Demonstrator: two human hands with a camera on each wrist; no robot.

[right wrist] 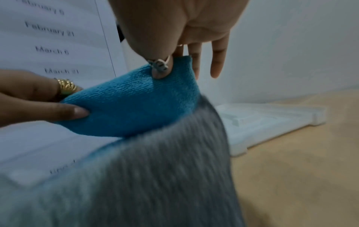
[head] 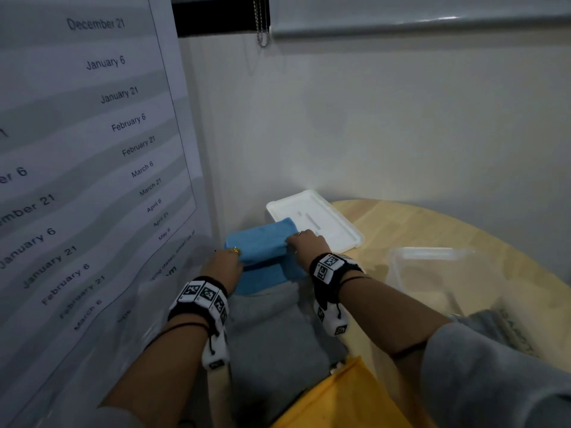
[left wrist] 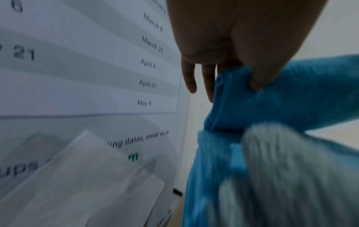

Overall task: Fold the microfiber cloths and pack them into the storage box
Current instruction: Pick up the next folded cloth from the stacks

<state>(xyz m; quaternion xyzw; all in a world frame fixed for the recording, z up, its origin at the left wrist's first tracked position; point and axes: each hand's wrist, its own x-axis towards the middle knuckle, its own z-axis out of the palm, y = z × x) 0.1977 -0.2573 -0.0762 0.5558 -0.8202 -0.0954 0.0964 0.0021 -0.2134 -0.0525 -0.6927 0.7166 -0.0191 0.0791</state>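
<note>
Head view, centre frame: left hand [head: 224, 268] and right hand [head: 306, 244] each pinch an end of the blue cloth [head: 265, 242], folding it above the grey cloth [head: 272, 329].

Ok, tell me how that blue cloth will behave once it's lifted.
Probably floppy: the blue cloth bends over where the left hand and right hand pinch it. Likely light, since fingertip pinches hold it. Its folds may well fall open.
</note>
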